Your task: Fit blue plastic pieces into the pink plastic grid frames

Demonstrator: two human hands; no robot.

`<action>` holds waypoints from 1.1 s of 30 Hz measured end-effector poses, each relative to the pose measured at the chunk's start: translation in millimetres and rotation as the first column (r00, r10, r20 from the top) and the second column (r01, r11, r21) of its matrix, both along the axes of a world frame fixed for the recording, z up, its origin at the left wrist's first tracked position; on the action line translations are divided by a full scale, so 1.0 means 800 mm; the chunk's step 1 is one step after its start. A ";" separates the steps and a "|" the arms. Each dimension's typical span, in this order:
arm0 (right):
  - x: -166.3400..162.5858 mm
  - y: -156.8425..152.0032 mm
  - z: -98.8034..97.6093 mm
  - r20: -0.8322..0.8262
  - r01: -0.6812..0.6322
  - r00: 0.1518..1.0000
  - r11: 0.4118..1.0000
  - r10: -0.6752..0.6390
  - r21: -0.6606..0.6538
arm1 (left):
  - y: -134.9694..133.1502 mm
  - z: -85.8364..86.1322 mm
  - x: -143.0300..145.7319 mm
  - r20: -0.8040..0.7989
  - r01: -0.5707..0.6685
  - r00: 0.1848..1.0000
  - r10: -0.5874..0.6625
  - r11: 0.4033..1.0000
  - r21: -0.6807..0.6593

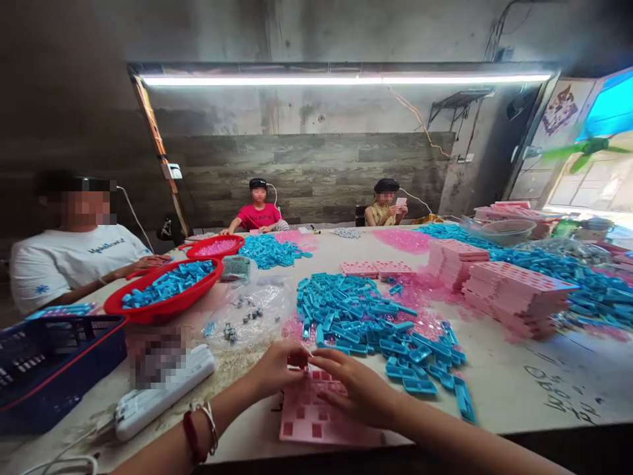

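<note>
A pink plastic panel with square holes lies at the table's near edge, in front of my body. My left hand is at the panel's far edge, thumb and fingers curled together in a pinch. What sits between those fingertips is too small and hidden to make out. My right hand rests over the panel's right part with fingers spread, its index fingertip meeting the left fingertips. Just beyond both hands spreads a heap of blue plastic pieces, with clear pink pieces beside it.
Stacks of pink panels stand at right. Left are red baskets, a plastic bag with small metal parts, a white power strip and a dark blue basket. Three people sit around the table; more blue pieces lie far right.
</note>
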State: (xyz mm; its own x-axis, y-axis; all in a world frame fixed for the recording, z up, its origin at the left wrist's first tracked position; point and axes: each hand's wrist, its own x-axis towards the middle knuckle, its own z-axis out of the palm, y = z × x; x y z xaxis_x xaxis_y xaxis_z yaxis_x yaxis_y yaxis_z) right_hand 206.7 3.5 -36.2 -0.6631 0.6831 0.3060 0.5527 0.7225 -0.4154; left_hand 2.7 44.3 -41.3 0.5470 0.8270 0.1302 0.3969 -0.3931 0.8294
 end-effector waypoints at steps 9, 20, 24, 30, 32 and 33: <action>-0.010 0.016 -0.031 -0.035 -0.019 0.999 0.994 0.023 0.104 | 0.001 -0.005 0.003 0.011 -0.011 1.000 0.012 1.000 -0.015; -0.013 0.011 -0.023 -0.084 -0.073 0.993 0.996 0.078 0.056 | 0.001 -0.003 0.001 -0.037 -0.009 0.999 0.010 0.999 0.039; -0.012 0.010 -0.022 -0.089 -0.080 0.992 0.995 0.084 0.054 | 0.004 -0.002 0.000 -0.025 -0.001 1.000 0.001 1.000 0.011; -0.009 0.012 -0.028 -0.088 -0.043 0.995 0.997 0.049 0.063 | 0.004 0.003 -0.001 -0.038 0.008 0.999 -0.009 0.999 -0.036; -0.009 0.012 -0.028 -0.080 -0.044 0.996 0.998 0.048 0.054 | 0.004 0.005 -0.002 -0.048 0.010 0.999 -0.012 1.000 -0.028; -0.008 0.012 -0.028 -0.079 -0.045 0.996 0.998 0.049 0.050 | 0.004 0.005 -0.002 -0.052 0.013 0.999 -0.014 1.000 -0.025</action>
